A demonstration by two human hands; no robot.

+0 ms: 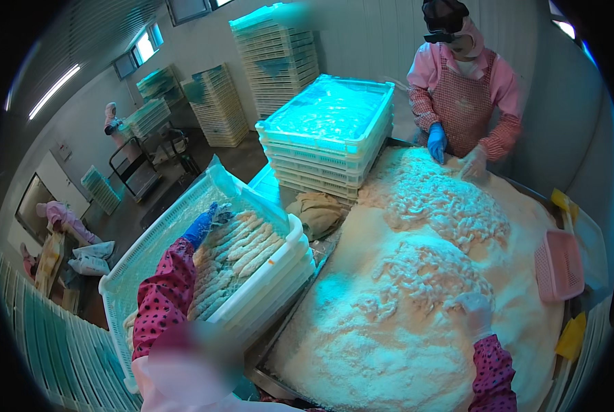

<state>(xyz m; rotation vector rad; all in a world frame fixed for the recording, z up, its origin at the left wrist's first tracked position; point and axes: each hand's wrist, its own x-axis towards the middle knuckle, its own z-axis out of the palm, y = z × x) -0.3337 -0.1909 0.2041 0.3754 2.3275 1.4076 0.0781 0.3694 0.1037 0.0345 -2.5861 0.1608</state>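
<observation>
My left hand (202, 226), in a blue glove with crumb-coated fingertips, reaches into a white tray (144, 246) lined with greenish sheeting. Its fingers curl down at the far end of a row of pale breaded strips (241, 250); what lies between them is hidden. The strips lie side by side, slanting across the tray. On the right, my right hand (474, 314) wears a pale glove and rests with outstretched fingers at the edge of a heap of crumb-coated pieces (423, 275). Loose pale crumbs (362, 350) surround that heap on the work table.
A co-worker (465, 89) handles another heap (430, 196) across the table. Stacked trays (320, 161) stand at the table's far left corner beside a brown cloth (319, 213). A pink basket (559, 266) sits at the right edge. More tray stacks (276, 55) line the wall.
</observation>
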